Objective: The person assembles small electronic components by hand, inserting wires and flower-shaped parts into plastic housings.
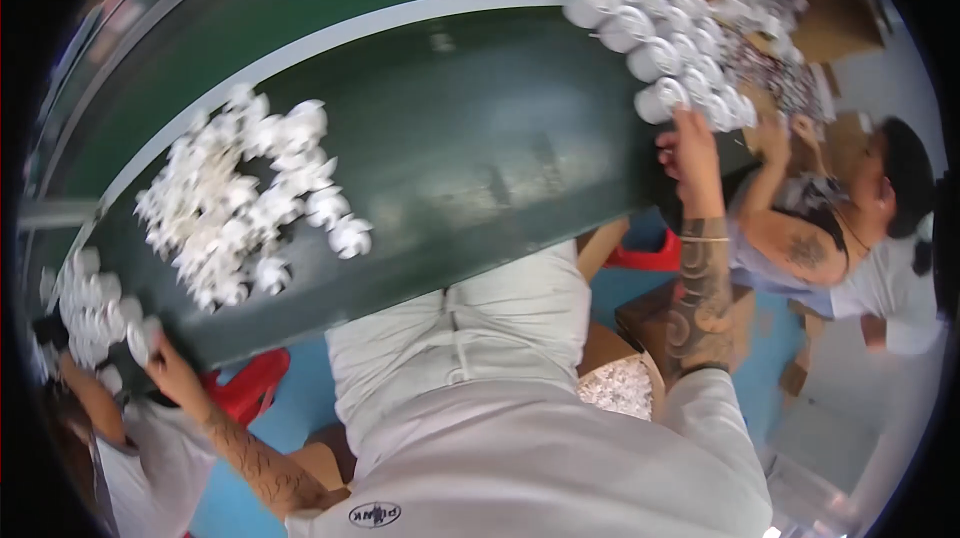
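Observation:
My left hand (172, 370) is stretched out to the far left end of the dark green table, its fingers closed on a white round cup-like piece (142, 340). More such white pieces (90, 308) are grouped right beside it. On the right, my right hand (692, 156) has its fingers bent at the near edge of a cluster of white round cups (683, 50). Its fingertips are at the nearest white cup (658, 101); the exact grip is partly hidden. Between my hands, left of the middle, lies a loose heap of white petal-shaped pieces (230, 203).
The table (450, 158) has a pale curved strip (400, 13) on its far side. Co-workers (800, 218) sit at the right and at the lower left (150, 458). Cardboard boxes (840, 8) stand at the far right. Below are red stools (255, 383) and a box of white bits (618, 386).

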